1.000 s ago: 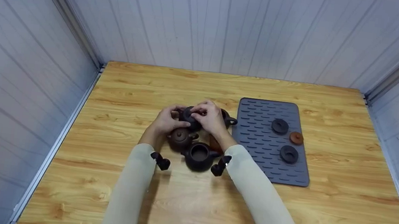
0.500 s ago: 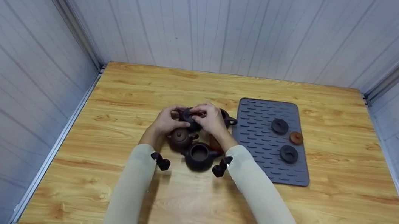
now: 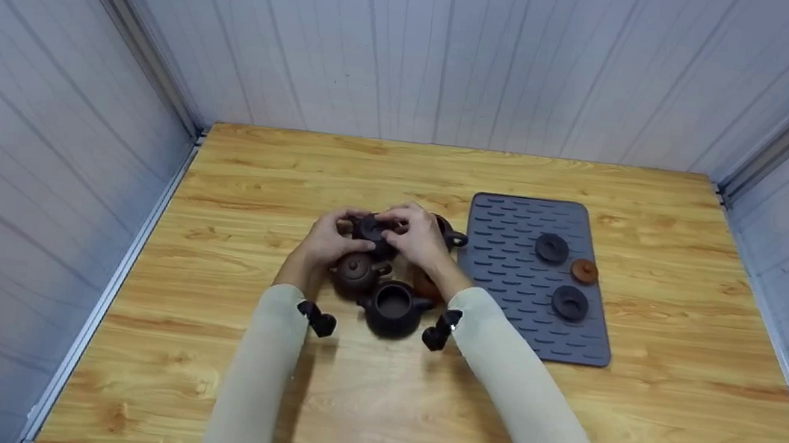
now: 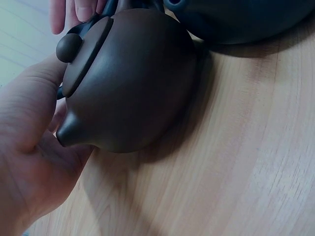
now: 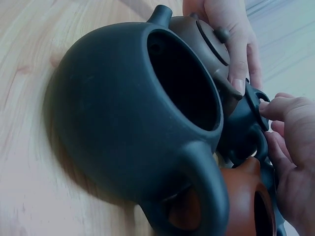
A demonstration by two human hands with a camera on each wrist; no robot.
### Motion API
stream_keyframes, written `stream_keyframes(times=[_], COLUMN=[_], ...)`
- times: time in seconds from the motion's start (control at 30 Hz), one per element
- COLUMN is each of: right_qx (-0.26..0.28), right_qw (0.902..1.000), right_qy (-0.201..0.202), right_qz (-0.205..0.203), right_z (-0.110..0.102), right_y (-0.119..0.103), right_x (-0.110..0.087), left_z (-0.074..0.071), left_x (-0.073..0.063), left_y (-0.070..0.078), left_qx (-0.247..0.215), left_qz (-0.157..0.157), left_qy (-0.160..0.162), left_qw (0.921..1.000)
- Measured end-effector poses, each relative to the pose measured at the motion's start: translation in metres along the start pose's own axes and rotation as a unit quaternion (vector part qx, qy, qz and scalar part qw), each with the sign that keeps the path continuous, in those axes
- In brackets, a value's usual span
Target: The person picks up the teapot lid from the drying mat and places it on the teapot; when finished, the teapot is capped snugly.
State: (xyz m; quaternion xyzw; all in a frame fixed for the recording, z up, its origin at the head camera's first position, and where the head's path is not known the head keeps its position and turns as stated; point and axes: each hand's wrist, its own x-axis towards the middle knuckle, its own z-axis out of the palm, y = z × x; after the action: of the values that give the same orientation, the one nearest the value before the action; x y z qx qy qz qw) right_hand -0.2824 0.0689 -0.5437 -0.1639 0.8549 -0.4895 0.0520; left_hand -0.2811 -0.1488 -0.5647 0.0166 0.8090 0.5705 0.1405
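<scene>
My left hand (image 3: 330, 241) holds a small black teapot (image 3: 380, 250), thumb along its near side and fingers at the far side. On top of that pot, my right hand (image 3: 418, 236) pinches the black lid (image 3: 368, 226) with thumb and fingers; its knob is hidden. In the right wrist view the lid (image 5: 256, 107) lies at the pot's mouth. Right beside the left hand stands a brown teapot (image 4: 133, 73) with its round-knobbed lid on. A larger lidless black teapot (image 5: 103, 113) sits nearer the person, and an orange-brown teapot (image 5: 241, 194) is partly under the right wrist.
Behind the right hand another dark teapot (image 3: 458, 240) shows its handle. A grey ridged mat (image 3: 502, 265) lies to the right, bearing two black lids (image 3: 551, 248) and an orange lid (image 3: 585, 271). Pale panel walls enclose the wooden table (image 3: 680, 407) at the back and sides.
The right hand and the lid have shifted very slightly toward the person. The left hand keeps its hold, and the other teapots and lids stay where they were.
</scene>
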Motion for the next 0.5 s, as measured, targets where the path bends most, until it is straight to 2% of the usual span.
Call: stream_keyframes(times=[0.33,0.5], right_qx=[0.003,0.024], right_qw=[1.0000,0.9997], right_qy=[0.000,-0.002], right_qz=[-0.003,-0.006], right_z=[0.0000,-0.0020], right_y=[0.0010,0.0016], right_x=[0.0008,-0.0009], left_z=[0.0002,0.0007], left_x=[-0.0003,0.0001], left_y=[0.0006,-0.0008], left_qx=[-0.023,-0.033], left_qz=[-0.014,-0.013], left_qy=[0.007,0.011], left_qw=[0.9996,0.9993])
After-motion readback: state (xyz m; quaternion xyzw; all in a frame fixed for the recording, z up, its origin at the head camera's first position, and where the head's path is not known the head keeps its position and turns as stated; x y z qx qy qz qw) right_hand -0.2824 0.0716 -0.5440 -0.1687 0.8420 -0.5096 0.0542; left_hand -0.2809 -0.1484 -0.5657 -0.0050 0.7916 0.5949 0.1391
